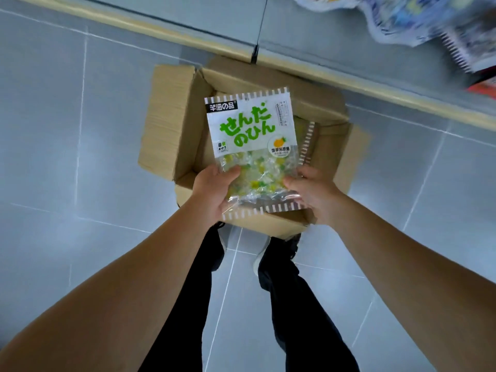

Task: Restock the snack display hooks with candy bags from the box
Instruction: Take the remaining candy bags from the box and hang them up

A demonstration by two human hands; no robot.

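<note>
A white candy bag [249, 135] with green lettering and a clear lower half full of yellow and green sweets is held above the open cardboard box [174, 124] on the floor. My left hand [214, 191] grips the bag's lower left corner, thumb on its front. My right hand [311, 191] grips the lower right edge. Behind it at the right, the striped edge of another bag [308, 143] shows; whether my right hand holds that one too is unclear. The box's inside is mostly hidden by the bag.
The box stands on grey floor tiles against the base of a shelf unit with a pale wood trim [322, 73]. Hanging snack bags [418, 20] fill the top right corner. My legs and shoes [268, 253] are just behind the box.
</note>
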